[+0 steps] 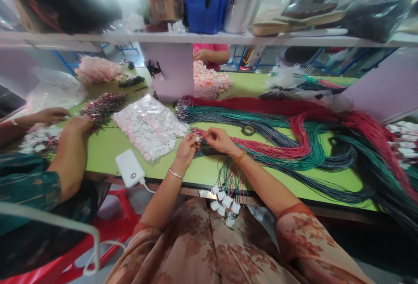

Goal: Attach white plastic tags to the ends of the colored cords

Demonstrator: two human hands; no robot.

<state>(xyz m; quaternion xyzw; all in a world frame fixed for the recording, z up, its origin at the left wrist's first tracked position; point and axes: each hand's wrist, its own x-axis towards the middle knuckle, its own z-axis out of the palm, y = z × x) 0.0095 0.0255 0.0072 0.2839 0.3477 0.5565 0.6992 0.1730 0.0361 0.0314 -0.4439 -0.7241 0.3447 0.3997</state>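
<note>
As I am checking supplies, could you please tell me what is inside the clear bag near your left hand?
Inside the clear bag near the left hand, many small white pieces show through. What lies deeper is covered by them and cannot be seen.

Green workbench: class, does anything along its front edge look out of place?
Perhaps two things. White connectors dangle over the edge on their wires, unlike the long red strands lying across the workbench. The white boxy device sits askew at the edge.
</note>
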